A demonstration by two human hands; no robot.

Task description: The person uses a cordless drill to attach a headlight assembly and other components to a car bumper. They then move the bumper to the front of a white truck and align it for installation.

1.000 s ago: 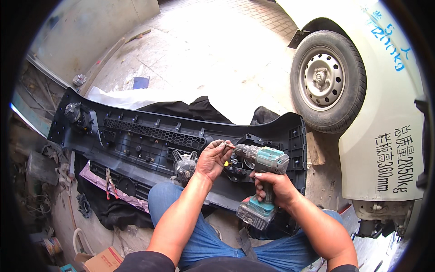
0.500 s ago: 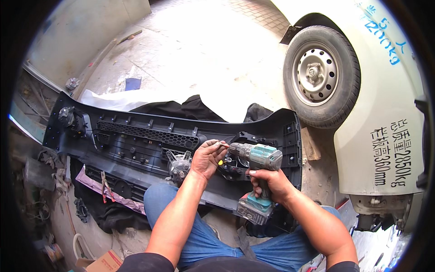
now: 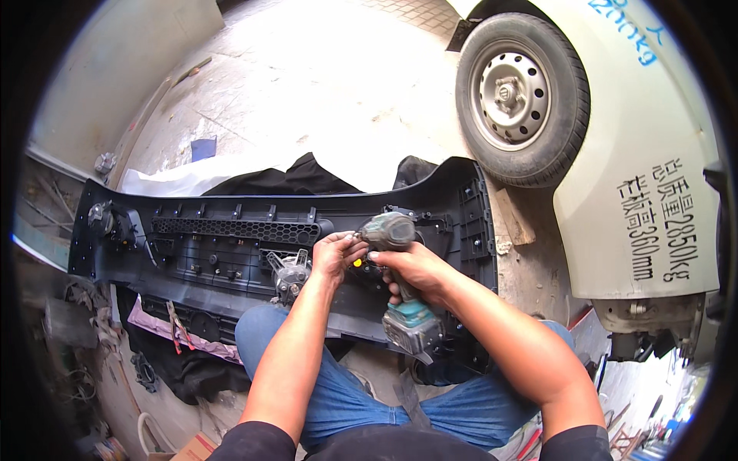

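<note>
My right hand (image 3: 415, 270) is wrapped round the handle of a teal and black cordless drill (image 3: 390, 230), its battery at the bottom. The chuck points left and away. At its front end, the fingers of my left hand (image 3: 338, 255) are pinched together; what they hold is too small to make out. Both hands are above a long black car bumper (image 3: 184, 280), lying inner side up before my knees. A lamp with a grey bracket (image 3: 290, 275) sits in it, left of my left hand. A small yellow part (image 3: 357, 263) shows between my hands.
Red-handled pliers (image 3: 178, 329) lie on a pink strip (image 3: 150, 319) at the bumper's near left. A vehicle wheel (image 3: 523, 100) and pale body panel (image 3: 615, 230) stand at the right, beside a wooden block (image 3: 513, 217). Black cloth (image 3: 304, 175) lies behind the bumper.
The drill has turned and tilted, its chuck now lower and aimed more away from me, with my left fingers still at its front. The whole view has shifted slightly.
</note>
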